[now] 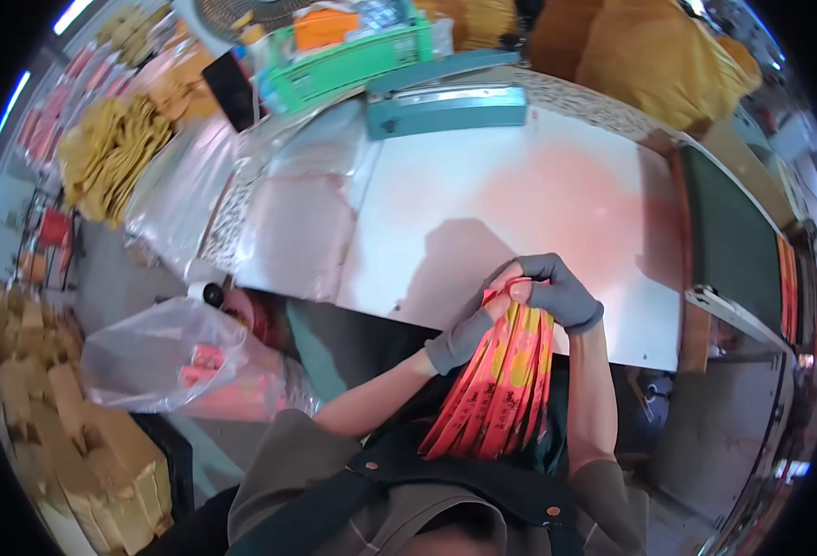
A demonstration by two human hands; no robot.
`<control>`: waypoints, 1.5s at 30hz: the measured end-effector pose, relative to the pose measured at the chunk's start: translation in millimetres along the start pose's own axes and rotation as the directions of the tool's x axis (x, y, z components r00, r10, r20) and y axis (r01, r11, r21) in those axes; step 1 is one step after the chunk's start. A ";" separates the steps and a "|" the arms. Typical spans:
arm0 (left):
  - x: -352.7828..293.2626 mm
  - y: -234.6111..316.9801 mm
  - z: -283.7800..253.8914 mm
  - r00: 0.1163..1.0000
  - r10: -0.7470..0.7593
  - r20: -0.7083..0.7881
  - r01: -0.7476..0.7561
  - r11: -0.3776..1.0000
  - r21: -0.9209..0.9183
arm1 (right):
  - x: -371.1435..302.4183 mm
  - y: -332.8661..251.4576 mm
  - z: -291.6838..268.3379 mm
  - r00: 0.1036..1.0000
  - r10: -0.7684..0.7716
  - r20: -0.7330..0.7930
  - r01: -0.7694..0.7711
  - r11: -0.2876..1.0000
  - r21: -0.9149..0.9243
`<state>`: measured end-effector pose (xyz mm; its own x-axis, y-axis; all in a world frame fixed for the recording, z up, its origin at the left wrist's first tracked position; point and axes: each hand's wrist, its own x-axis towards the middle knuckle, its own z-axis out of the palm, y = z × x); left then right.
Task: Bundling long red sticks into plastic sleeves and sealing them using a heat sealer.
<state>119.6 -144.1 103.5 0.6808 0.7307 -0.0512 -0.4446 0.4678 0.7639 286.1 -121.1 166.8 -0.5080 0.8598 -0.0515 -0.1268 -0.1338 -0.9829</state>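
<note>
A bundle of red strips (499, 385) with yellow patches and dark markings hangs from my two hands, fanned out at its lower end in front of my apron. Both hands wear grey gloves with bare fingertips. My left hand (475, 332) is closed on the gathered upper end from the left side. From the right, my right hand (561, 293) pinches that same end, thumb and fingers close to the left hand's. Exactly how the strips are joined at the top is hidden by the fingers. The hands are above the near edge of a white worktable (418, 204), which has a reddish stain.
At the table's back lies a teal metal sealer-like bar (450, 111), behind it a green basket (353, 60) and a dark phone (229, 91). A clear plastic bag (172, 361) with red packets stands at left, near cardboard (102, 435). A dark green panel (733, 222) borders the right.
</note>
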 end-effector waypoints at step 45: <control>-83.0 51.8 -25.7 0.931 -0.146 0.333 -0.317 0.127 0.940 | -93.7 112.8 60.8 0.955 -0.055 -0.292 0.053 0.998 -0.015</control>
<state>25.1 -167.7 130.7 0.8931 0.4464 0.0551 0.2755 -0.6396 0.7177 267.6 -246.8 71.6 -0.2290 0.9723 -0.0467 -0.1409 -0.0805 -0.9867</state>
